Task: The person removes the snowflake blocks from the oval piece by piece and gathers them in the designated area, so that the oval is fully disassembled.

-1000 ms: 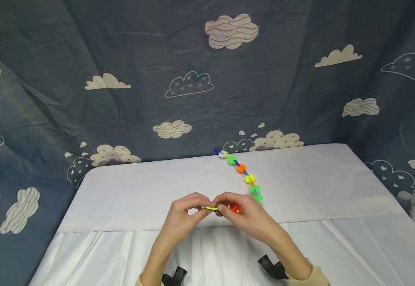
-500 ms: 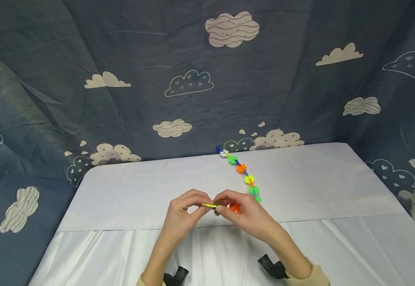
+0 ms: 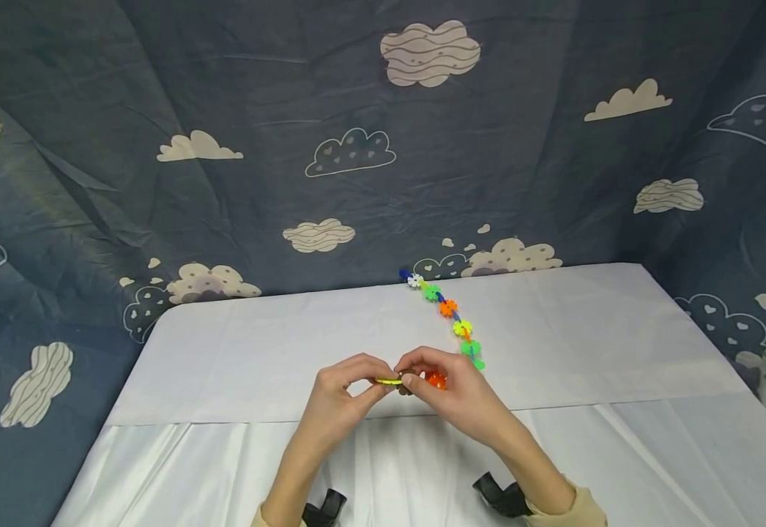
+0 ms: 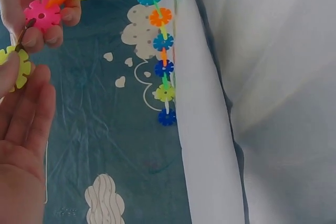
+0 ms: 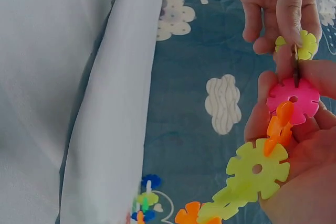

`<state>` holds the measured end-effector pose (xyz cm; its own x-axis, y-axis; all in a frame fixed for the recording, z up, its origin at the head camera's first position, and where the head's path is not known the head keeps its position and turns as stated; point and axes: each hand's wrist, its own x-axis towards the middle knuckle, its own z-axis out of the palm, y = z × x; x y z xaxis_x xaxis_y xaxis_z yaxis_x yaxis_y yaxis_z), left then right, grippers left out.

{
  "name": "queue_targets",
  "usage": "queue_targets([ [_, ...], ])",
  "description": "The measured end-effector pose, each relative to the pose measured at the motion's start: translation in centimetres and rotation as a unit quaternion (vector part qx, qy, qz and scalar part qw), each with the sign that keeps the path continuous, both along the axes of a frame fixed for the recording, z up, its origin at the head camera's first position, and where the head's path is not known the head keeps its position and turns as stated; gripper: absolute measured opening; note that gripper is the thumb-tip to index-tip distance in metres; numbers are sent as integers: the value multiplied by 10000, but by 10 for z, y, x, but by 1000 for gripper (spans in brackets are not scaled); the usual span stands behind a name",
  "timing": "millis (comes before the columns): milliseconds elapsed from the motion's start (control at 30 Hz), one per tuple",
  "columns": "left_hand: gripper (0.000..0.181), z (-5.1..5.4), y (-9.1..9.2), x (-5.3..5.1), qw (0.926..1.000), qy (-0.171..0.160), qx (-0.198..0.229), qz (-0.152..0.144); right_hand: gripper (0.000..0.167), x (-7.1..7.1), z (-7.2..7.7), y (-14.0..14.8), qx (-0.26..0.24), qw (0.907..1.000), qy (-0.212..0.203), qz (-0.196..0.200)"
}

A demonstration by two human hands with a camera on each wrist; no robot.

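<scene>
In the head view, my left hand (image 3: 337, 391) pinches a yellow notched flower disc (image 5: 307, 45) between thumb and fingers. My right hand (image 3: 458, 391) grips the near end of a chain of linked plastic flower discs, around a brown disc (image 5: 296, 66) seen edge-on and a pink disc (image 5: 302, 90). The brown disc sits in the pink one and meets the yellow disc's edge; how deep they interlock is hidden by the fingers. Beyond the pink disc follow an orange disc (image 5: 278, 129) and a larger-looking yellow-green disc (image 5: 257, 169). The chain (image 4: 160, 17) runs on away from my hands.
A white-covered table (image 3: 244, 351) lies beneath my hands. The chain's far end, with a dark blue disc (image 3: 404, 274), reaches the table's back edge. Behind hangs a dark cloud-patterned cloth (image 3: 488, 168). Black straps (image 3: 502, 496) are by both wrists.
Both hands keep nearly the same place, fingertips together. The yellow and brown discs shift only slightly between the fingers, and the chain on the table moves a little with them.
</scene>
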<state>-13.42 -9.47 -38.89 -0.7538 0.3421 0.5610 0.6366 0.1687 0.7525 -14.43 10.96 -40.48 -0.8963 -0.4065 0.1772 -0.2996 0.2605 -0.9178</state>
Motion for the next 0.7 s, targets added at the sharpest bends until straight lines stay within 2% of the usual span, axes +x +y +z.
queue_targets([
  [133,19,-19,-2,-8,9995,255,139,-156,9,0,-2,0,-20,10000,68,-35],
  [233,20,-22,-1,-10,9990,369,246,-24,10,1,-2,-2,-132,9998,75,-100],
  [367,23,-5,5,-2,9975,539,354,300,11,2,-3,-5,-368,9990,96,-250],
  [433,22,-3,6,-1,9966,525,422,467,11,2,-3,-7,-464,9982,94,-358],
  [500,21,-5,5,-2,9959,452,499,611,11,3,-3,-9,-521,9977,67,-436],
  [633,20,-18,1,-7,9964,102,595,588,10,4,-4,-12,-482,9978,16,-454],
  [700,19,-26,-2,-11,9973,-26,486,547,9,3,-4,-13,-381,9983,34,-441],
])
